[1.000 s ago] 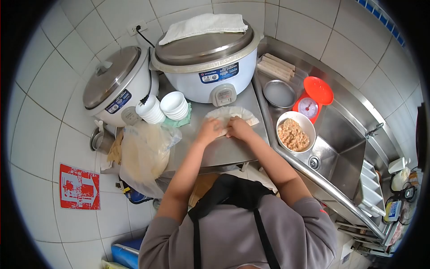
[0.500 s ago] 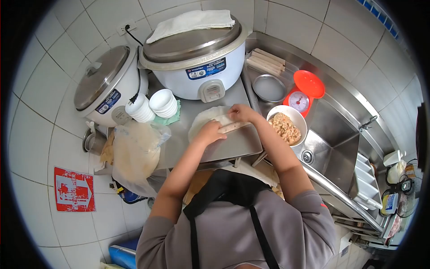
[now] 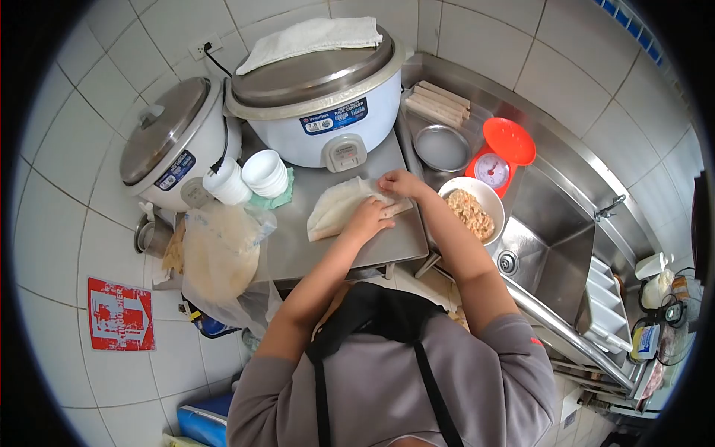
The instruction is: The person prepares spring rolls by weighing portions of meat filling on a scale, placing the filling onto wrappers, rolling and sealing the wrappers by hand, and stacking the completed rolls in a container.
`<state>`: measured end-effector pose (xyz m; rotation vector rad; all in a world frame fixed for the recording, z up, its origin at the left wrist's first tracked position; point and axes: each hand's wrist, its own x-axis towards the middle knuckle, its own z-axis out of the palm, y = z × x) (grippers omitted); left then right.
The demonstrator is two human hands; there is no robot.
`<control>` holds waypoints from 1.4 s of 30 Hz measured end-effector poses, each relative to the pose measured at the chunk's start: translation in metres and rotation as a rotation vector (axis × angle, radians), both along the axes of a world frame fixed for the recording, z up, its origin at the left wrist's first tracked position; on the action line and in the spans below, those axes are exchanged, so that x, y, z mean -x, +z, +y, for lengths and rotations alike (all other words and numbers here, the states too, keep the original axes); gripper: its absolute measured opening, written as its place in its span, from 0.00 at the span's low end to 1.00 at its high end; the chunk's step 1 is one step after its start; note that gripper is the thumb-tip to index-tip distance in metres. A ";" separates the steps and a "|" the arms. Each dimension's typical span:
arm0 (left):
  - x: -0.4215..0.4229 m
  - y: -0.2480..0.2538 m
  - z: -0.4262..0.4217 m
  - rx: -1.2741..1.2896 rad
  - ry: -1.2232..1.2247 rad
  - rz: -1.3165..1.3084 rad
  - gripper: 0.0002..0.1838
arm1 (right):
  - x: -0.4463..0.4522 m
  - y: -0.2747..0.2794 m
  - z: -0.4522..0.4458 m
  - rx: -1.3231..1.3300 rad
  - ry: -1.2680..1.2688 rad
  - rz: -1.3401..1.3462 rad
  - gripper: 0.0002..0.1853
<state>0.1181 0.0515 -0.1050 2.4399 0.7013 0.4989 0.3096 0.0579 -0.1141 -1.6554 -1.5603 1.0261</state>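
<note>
A thin pale wrapper point(image 3: 333, 207) lies on the steel table point(image 3: 328, 261), its near edge folded over into a roll. My left hand point(image 3: 369, 217) rests on the folded part with its fingers stretched out to the right. At the wrapper's right end, my right hand point(image 3: 397, 183) has its fingers bent together on the edge; its fingertips are partly hidden. Right of the right forearm stands a white bowl point(image 3: 500, 206) of orange-pink minced filling point(image 3: 469, 214).
Two rice cookers point(image 3: 313, 112) stand behind, with stacked white bowls point(image 3: 264, 175) before them. A plastic bag of round wrappers point(image 3: 220, 249) lies left. Right are finished rolls point(image 3: 438, 104), a metal pan point(image 3: 442, 147), a red scale point(image 3: 492, 171) and a sink point(image 3: 536, 238).
The view has shifted, moving the scene left. The wrapper, earlier mostly under both hands, now shows more on the left, with its near edge folded. My left hand has flattened onto the fold.
</note>
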 end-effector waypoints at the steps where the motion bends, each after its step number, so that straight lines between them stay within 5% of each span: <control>1: 0.013 0.000 -0.002 -0.052 0.022 0.005 0.21 | 0.005 0.014 -0.009 -0.064 -0.001 -0.130 0.13; 7: 0.062 -0.001 0.000 -0.028 0.098 0.034 0.21 | 0.035 0.009 -0.057 -0.324 0.283 -0.426 0.18; 17: 0.093 0.005 -0.006 -0.031 0.126 -0.008 0.19 | 0.077 0.018 -0.066 -0.398 0.293 -0.440 0.18; 20: 0.111 -0.001 -0.003 0.005 0.144 -0.019 0.20 | 0.065 0.006 -0.065 -0.415 0.267 -0.373 0.18; 26: 0.140 -0.021 0.003 0.465 0.243 -0.249 0.14 | 0.031 0.014 -0.076 -0.217 0.141 -0.064 0.10; 32: 0.144 0.003 0.011 0.032 0.389 0.034 0.10 | 0.024 0.005 -0.057 -0.377 0.020 -0.326 0.04; 35: 0.127 0.009 -0.004 -0.154 0.281 -0.125 0.10 | 0.024 -0.001 -0.050 -0.344 -0.055 -0.315 0.02; 38: 0.133 0.001 -0.001 -0.074 0.226 -0.186 0.10 | 0.021 0.009 -0.047 -0.280 -0.106 -0.521 0.04; 42: 0.133 0.012 -0.002 -0.063 0.239 -0.120 0.12 | 0.063 0.017 -0.041 -0.451 0.099 -0.160 0.05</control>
